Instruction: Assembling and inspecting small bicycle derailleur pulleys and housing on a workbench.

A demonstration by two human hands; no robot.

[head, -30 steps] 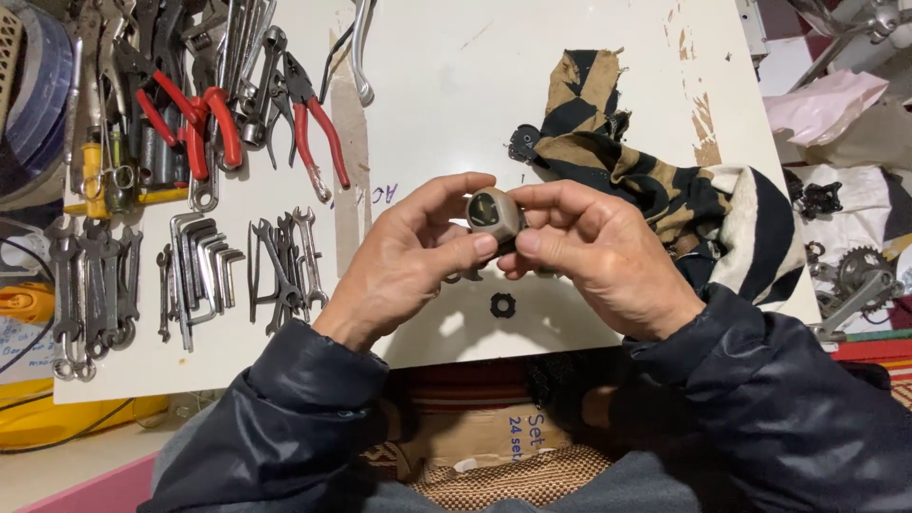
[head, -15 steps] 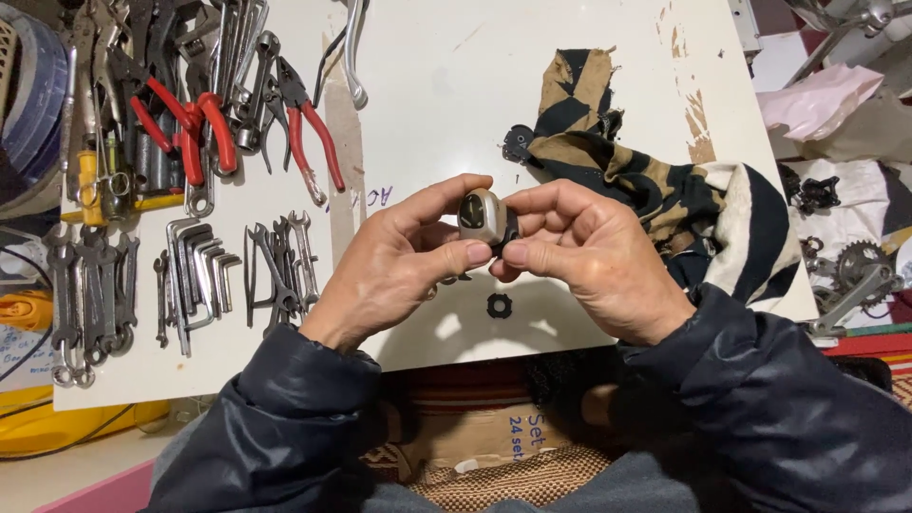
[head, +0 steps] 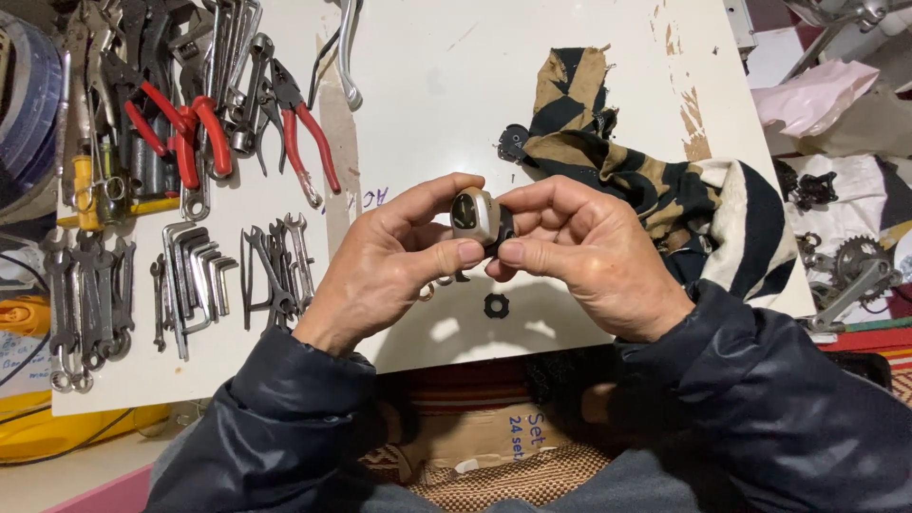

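While both the left hand (head: 394, 261) and right hand (head: 589, 256) pinch one small grey part (head: 475, 215) above open white board (head: 446, 85), one black nut (head: 496, 305) lies below, two red-handled pliers (head: 180, 128) left.

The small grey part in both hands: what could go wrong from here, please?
1. The grey part is pinched only by fingertips of the left hand and right hand, above the board; it might slip and fall.
2. The black toothed ring lies loose below the hands, near the board's edge; a sleeve could perhaps knock it off.
3. The cloth nearby could hide a dropped piece.
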